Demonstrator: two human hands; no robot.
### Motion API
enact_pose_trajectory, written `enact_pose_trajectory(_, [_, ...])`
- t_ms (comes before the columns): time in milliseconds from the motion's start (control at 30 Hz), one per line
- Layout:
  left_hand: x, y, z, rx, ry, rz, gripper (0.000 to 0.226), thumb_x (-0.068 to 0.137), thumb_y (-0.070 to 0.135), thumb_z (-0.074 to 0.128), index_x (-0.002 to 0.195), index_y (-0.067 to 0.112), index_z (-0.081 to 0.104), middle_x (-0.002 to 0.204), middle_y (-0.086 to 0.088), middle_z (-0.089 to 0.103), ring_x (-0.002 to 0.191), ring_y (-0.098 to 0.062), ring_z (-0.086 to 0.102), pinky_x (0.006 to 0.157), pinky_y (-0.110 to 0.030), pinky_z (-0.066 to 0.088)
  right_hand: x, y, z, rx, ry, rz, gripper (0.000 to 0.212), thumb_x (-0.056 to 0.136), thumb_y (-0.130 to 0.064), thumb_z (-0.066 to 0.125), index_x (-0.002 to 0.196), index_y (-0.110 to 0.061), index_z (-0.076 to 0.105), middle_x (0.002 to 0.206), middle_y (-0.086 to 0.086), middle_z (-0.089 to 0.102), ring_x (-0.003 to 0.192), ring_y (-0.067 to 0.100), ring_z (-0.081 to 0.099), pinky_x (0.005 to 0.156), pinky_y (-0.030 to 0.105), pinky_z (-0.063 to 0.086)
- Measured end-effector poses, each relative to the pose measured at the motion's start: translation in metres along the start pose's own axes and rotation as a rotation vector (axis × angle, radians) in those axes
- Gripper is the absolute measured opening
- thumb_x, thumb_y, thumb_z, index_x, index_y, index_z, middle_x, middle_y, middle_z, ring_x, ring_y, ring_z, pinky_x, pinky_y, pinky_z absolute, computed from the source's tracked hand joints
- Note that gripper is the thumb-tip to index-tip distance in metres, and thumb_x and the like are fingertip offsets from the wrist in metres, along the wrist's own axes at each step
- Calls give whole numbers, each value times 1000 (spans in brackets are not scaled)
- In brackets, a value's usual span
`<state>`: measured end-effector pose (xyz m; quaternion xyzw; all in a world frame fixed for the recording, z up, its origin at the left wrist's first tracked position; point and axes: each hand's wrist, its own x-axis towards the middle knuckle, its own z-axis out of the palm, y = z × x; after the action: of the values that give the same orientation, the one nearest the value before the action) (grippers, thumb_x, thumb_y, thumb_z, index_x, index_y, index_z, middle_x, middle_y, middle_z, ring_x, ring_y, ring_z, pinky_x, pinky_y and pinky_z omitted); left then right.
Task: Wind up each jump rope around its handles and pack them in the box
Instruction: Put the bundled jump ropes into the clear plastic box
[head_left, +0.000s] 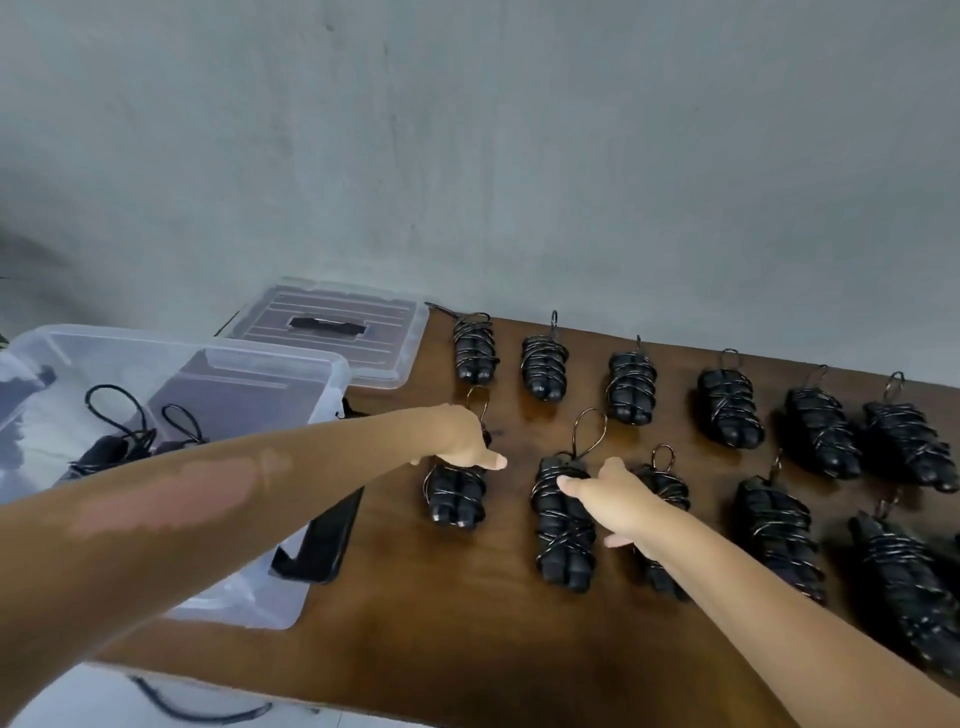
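Several black jump ropes, each wound around its handles, lie in two rows on the brown table. My left hand reaches over the top end of the front-left wound rope. Its thumb sticks out straight to the right, and its fingers point down, hidden behind the hand. My right hand hovers between the middle front rope and the rope to its right, with its thumb spread and touching the middle one. The clear plastic box at the left holds two wound ropes.
The box's clear lid lies on the table behind the box. A black flat object leans at the box's right side. A grey wall rises right behind the table. A loose black cord lies on the floor below the front edge.
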<state>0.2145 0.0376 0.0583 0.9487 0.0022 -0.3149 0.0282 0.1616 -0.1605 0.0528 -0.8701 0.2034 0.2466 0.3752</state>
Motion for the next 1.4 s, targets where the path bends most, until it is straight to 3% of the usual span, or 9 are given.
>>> enact_pose_trajectory(133, [-3, 26, -10, -83, 24, -24, 80, 104, 64, 43, 140, -6, 53, 143, -21, 54, 123, -37, 63, 89, -32, 50, 15, 7, -1, 97, -114, 3, 73, 98, -41, 65, 150, -7, 26, 149, 11, 43, 129, 30, 50, 96, 44, 55])
enact_pose_trajectory(267, [8, 21, 8, -81, 83, -124, 91, 99, 61, 57, 157, -2, 28, 154, -21, 38, 141, -36, 43, 110, -41, 43, 31, 14, 2, 170, -192, 27, 63, 95, -41, 69, 141, -12, 37, 118, 1, 54, 108, 22, 56, 89, 42, 57])
enact_pose_trajectory(367, [18, 13, 14, -117, 124, -170, 90, 90, 56, 74, 149, 3, 32, 144, -21, 44, 130, -40, 53, 102, -44, 49, 40, 16, 6, 241, -208, 34, 55, 92, -39, 74, 132, -15, 46, 113, 2, 59, 108, 23, 59, 92, 46, 57])
enact_pose_trajectory(533, [13, 6, 5, -156, 142, -154, 74, 91, 47, 73, 139, 5, 36, 130, -21, 52, 96, -36, 58, 76, -42, 59, 47, 14, 12, 332, -248, -10, 48, 89, -33, 78, 126, -13, 53, 115, 6, 66, 99, 23, 65, 76, 39, 56])
enact_pose_trajectory(700, [-5, -6, -14, -241, 169, -94, 69, 93, 47, 72, 134, 8, 34, 103, -14, 56, 82, -34, 67, 63, -40, 64, 44, -2, 10, 453, -276, -48, 53, 81, -34, 85, 122, -12, 59, 116, 9, 71, 103, 29, 69, 85, 48, 59])
enact_pose_trajectory(900, [-43, -38, -54, -482, 221, 52, 75, 88, 42, 78, 142, 15, 34, 109, -11, 62, 89, -31, 71, 67, -45, 66, 13, -40, 1, 588, -302, -133, 30, 85, -26, 81, 110, -14, 72, 106, 9, 78, 103, 29, 72, 96, 52, 54])
enact_pose_trajectory(1033, [-82, -67, -83, -640, 248, 203, 55, 90, 32, 79, 133, 23, 46, 102, -3, 64, 83, -24, 72, 63, -41, 65, -15, -70, 1, 678, -306, -200, 32, 85, -22, 80, 115, -16, 71, 110, 7, 77, 108, 26, 70, 95, 52, 55])
enact_pose_trajectory(1167, [-108, -105, -100, -674, 271, 294, 48, 85, 31, 81, 123, 20, 53, 110, -10, 67, 94, -29, 76, 76, -53, 65, -47, -104, 6, 635, -292, -288, 31, 84, -25, 80, 112, -13, 74, 113, 10, 76, 109, 29, 71, 95, 52, 56])
enact_pose_trajectory(1400, [-136, -170, -99, -555, 315, 370, 29, 92, 39, 75, 102, 13, 68, 92, -5, 74, 75, -10, 67, 76, -28, 53, -96, -158, 32, 558, -300, -429, 32, 87, -27, 76, 112, -8, 76, 114, 12, 76, 116, 33, 67, 100, 55, 54])
